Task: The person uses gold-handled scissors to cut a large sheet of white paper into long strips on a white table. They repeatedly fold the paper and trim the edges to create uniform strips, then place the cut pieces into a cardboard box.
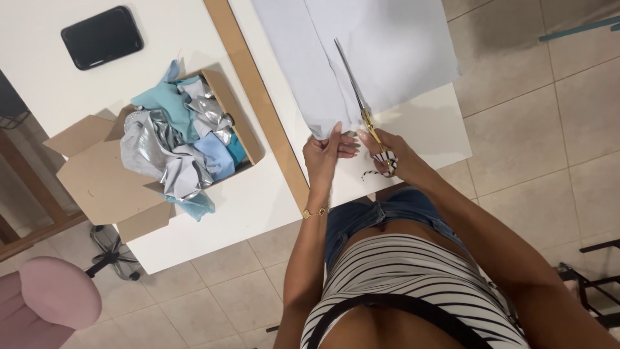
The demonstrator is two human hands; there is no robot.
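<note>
Left hand: The left hand (326,152) lay on the near edge of the fabric (361,58), fingers pointing away from the body and pinching the cloth's edge just left of the cut.
Right hand: The right hand (387,152) was clenched through the handles of the scissors (358,97), just right of the left hand, the two hands almost touching.
Scissors: The long blades ran away from the right hand, up and slightly leftward, lying along a slit in the fabric; the gold pivot sat just beyond the fingers. A striped black-and-white wrap covered the handles at the hand.
Fabric: A pale lavender sheet was spread flat on the table (426,129) beyond both hands, its near edge under the left fingertips.
Wrist: A gold bracelet (314,212) circled the left wrist, just behind the hand.
Box: An open cardboard box (97,181), flaps spread, stood well to the left of the left hand, stuffed with scraps (181,139) in teal, light blue, grey and silver.
Strip: A brown strip (258,97) ran between the box and the left hand, along the table joint.
Tablet: A dark tablet (102,37) lay far left and beyond the box.
Chair: A pink chair (45,307) stood far left, nearer the body than the hands.
</note>
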